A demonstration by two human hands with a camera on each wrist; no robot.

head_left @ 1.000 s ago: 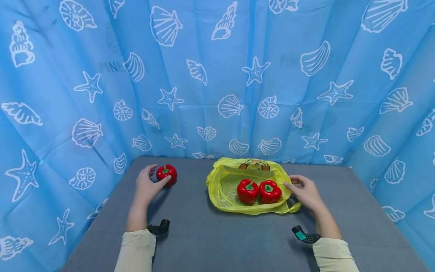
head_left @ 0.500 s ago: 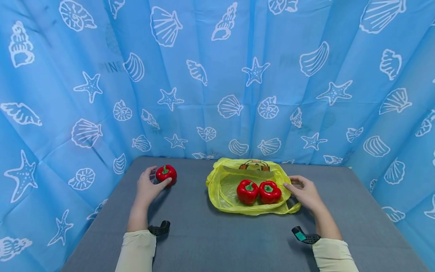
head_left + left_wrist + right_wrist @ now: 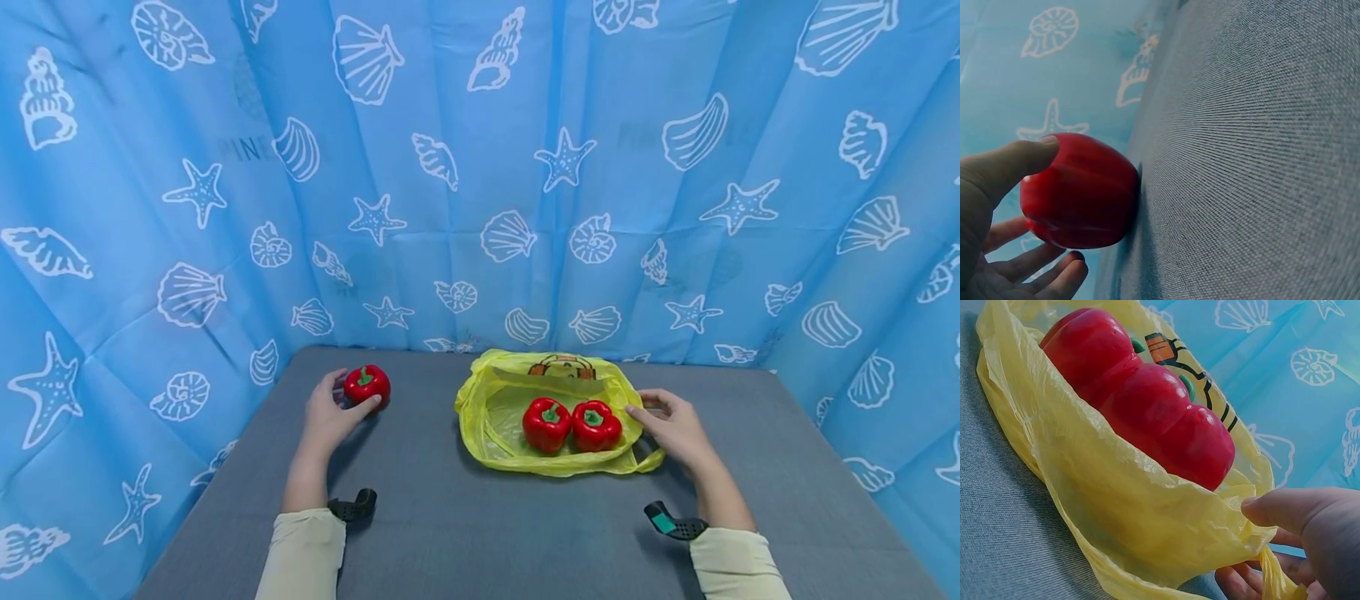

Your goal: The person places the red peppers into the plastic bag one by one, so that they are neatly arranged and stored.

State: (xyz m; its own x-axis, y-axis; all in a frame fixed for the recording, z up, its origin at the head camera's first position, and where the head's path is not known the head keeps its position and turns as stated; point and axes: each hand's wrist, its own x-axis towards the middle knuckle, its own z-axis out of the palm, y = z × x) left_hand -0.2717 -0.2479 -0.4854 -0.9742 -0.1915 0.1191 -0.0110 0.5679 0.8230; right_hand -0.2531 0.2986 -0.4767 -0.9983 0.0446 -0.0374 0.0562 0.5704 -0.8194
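Hardly anything has moved since the earlier frame: the left grip (image 3: 326, 417) has shifted very slightly toward the right of the frame, while the rest lies much as it did. Left of centre, it is spread about as wide as the lone red pepper (image 3: 369, 385), thumb against the side, fingers reaching round behind; the left wrist view shows some fingertips apart from the skin, and that pepper appears to rest on the worktop (image 3: 487, 542). So loose a hold could let its smooth, rounded body slip or roll if it were lifted. Right of centre, the right grip (image 3: 671, 429) pinches the edge of the yellow bag (image 3: 517, 463), nearly closed on thin film. Inside, the left-hand pepper (image 3: 546, 427) touches the right-hand pepper (image 3: 596, 427). A hard tug might tear the film, or pull the low front rim down so either rolls out.
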